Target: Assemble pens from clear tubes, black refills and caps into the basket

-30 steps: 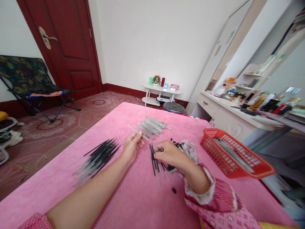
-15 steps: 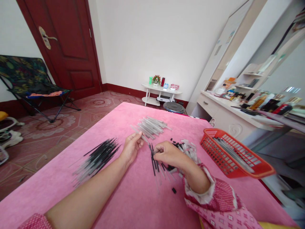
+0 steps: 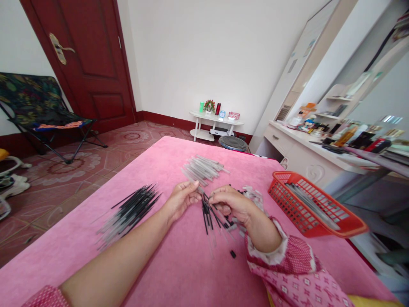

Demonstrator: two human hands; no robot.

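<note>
On a pink-covered table [image 3: 179,260], my left hand [image 3: 182,199] pinches a clear pen barrel [image 3: 195,184] by its near end. My right hand [image 3: 230,203] is closed on a thin black refill [image 3: 216,216] whose tip points toward the barrel; the two hands nearly touch. Under my right hand lie a few loose black refills [image 3: 207,213] and small black caps [image 3: 233,254]. A heap of clear barrels [image 3: 204,167] lies just beyond the hands. A fan of black refills [image 3: 132,209] lies to the left of my left arm.
A red plastic basket [image 3: 315,209] holding finished pens sits at the table's right edge. Small clear parts [image 3: 254,197] lie beside my right hand. Beyond the table stand a round stool [image 3: 233,144], a white side table [image 3: 215,123], a folding chair [image 3: 38,111] and a dresser [image 3: 313,149].
My left hand has swung the barrel's near end toward the right hand. My right hand has lifted a refill and moved up to meet it. The view has shifted slightly.
</note>
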